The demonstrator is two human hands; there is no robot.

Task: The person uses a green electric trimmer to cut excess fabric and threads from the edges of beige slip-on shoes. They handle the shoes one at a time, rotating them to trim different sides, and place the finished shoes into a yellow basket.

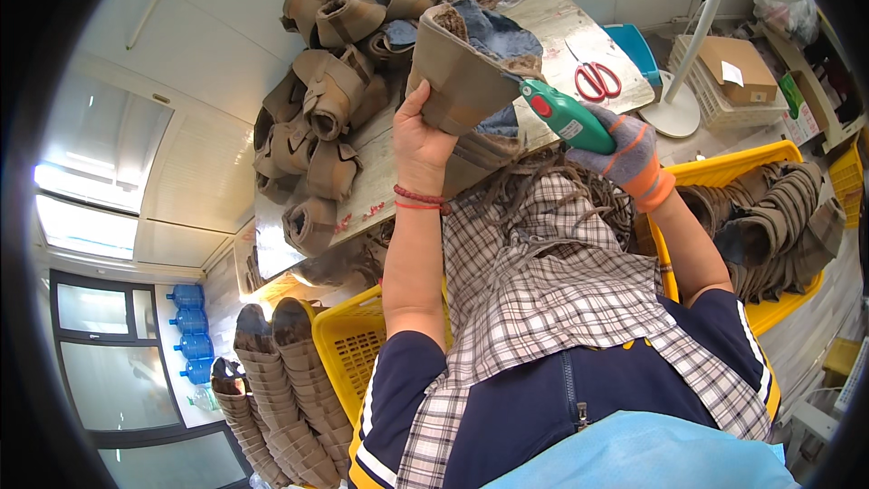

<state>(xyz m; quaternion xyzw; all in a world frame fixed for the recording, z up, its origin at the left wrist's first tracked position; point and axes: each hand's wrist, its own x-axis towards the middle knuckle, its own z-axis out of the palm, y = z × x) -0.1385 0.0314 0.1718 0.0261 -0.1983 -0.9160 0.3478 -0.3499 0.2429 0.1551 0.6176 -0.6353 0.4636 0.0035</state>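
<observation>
My bare left hand (424, 133) grips a brown fur-lined boot upper (460, 81) by its near left side, thumb on the outside. The upper's dark fluffy lining shows at its open top. My right hand (629, 156), in a grey and orange glove, is wrapped round a green handheld electric cutter (572, 119) with a red button. The cutter's dark tip meets the upper's right edge; the exact contact is too small to tell. Thin brown trimmed strips (602, 204) lie in my lap on a checked apron (534, 281). Another upper (475, 154) lies beneath the held one.
Rolled brown uppers (330, 95) are heaped on the table (385, 149) at left. Red-handled scissors (597, 81) lie at its right. Yellow baskets (348, 344) stand on both sides of me, the right one holding stacked uppers (769, 235). A fan (697, 45) stands at far right.
</observation>
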